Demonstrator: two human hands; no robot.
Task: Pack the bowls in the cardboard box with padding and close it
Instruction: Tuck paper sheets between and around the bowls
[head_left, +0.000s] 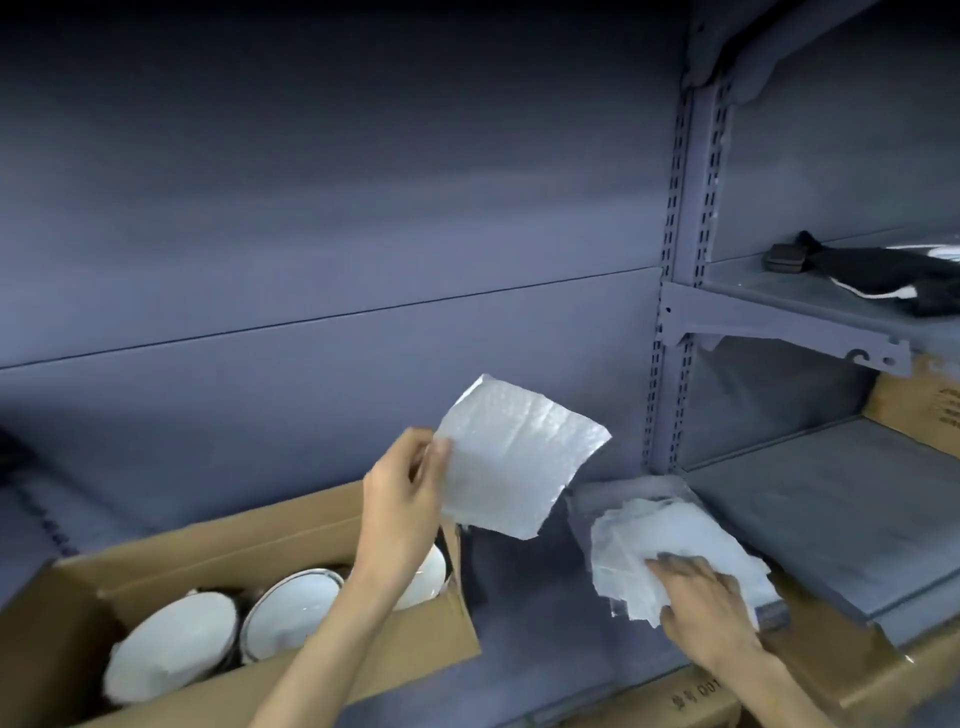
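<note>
An open cardboard box (291, 525) sits on the grey shelf at lower left. Three white bowls stand on edge inside it: one at the left (171, 644), one in the middle (288, 608), one at the right (428, 571) partly hidden by my forearm. My left hand (402, 499) is raised above the box's right end, pinching a white sheet of foam padding (511, 457) by its left edge. My right hand (711, 608) rests palm down on a pile of more padding sheets (670, 535) to the right of the box, fingers on the top sheet.
A grey shelving upright (675, 291) with slots rises right of centre. A black item (878, 275) lies on the upper right shelf. A second cardboard box (919, 405) stands at far right, and cardboard flaps (831, 654) lie beneath my right wrist.
</note>
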